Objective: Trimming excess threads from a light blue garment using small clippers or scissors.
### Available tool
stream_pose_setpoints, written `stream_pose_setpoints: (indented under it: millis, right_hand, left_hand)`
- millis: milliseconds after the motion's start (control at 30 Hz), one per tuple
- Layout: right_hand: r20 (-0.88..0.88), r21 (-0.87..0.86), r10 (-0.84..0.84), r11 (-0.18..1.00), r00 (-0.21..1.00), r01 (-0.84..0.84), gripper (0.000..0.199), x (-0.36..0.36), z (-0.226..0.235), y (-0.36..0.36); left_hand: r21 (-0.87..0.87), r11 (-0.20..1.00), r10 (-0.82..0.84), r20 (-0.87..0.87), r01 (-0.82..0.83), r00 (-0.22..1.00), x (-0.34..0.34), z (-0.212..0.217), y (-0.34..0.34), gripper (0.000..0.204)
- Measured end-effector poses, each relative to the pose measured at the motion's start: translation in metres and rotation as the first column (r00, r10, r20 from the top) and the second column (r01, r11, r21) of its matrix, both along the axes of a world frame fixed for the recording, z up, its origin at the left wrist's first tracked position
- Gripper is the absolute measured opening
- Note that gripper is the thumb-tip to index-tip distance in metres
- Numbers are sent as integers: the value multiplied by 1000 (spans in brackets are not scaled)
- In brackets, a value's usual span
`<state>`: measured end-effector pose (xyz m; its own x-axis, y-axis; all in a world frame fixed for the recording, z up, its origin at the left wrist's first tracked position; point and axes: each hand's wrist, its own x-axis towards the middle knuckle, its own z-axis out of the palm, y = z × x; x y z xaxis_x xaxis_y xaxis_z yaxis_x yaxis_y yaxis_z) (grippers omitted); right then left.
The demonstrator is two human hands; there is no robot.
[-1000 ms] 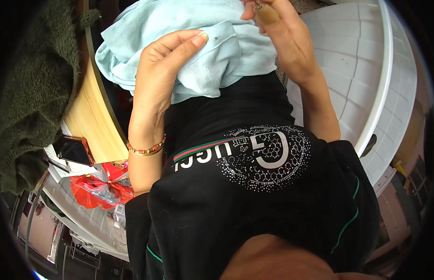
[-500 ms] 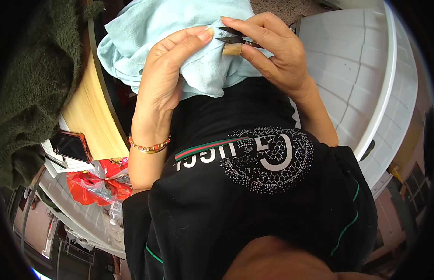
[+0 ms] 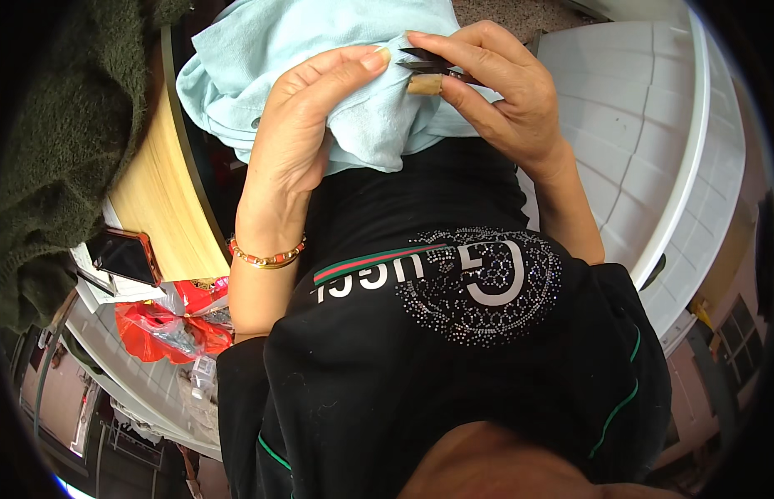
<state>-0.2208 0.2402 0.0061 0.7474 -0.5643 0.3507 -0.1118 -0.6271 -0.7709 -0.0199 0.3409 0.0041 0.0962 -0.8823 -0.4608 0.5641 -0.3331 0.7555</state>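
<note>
A pale blue garment (image 3: 366,125) with a small button lies bunched over my lap. My left hand (image 3: 308,100) pinches a fold of it between thumb and fingers, near the top of the view. In my right hand (image 3: 511,87) are small dark thread snips (image 3: 424,62), their two blades slightly apart and their tips pointing left, close to my left thumb. Tan tape (image 3: 424,84) is wrapped round my right thumb's tip. The snips' handles are mostly hidden by my right palm and fingers.
On the left, a dark green fuzzy cloth (image 3: 62,150) hangs beside a wooden tabletop (image 3: 158,183). A phone (image 3: 125,256), a red plastic bag (image 3: 145,328) and a clear bottle (image 3: 204,376) are nearby. A white surface with a raised rim (image 3: 603,108) stands at right.
My right hand and the snips have shifted slightly right. My left hand has moved a little the same way, still pinching the garment.
</note>
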Motion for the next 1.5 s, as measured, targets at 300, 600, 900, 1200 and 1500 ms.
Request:
stream_pose_setpoints:
  millis: [300, 600, 900, 1200, 1500]
  right_hand:
    - [-11, -137, 16, 990, 1000, -18, 35, 2, 1, -2]
    - [122, 494, -47, 869, 991, -19, 35, 2, -9, -3]
    - [147, 436, -58, 900, 987, -12, 20, -39, -14, -35]
    - [21, 212, 1, 977, 1000, -5, 38, -5, 13, -4]
    - [38, 8, 156, 988, 987, -156, 44, 6, 14, -4]
  left_hand:
    - [4, 1000, -6, -19, 6, 1000, -1, 2, 0, 21]
    - [-154, 988, 10, 230, 26, 973, -11, 30, -4, 20]
    - [-25, 984, -146, 439, 174, 887, 28, 47, 10, 26]
    - [-116, 989, -59, 282, 95, 958, 13, 34, 13, 22]
    - [-145, 978, -105, 277, 149, 955, 6, 38, 9, 23]
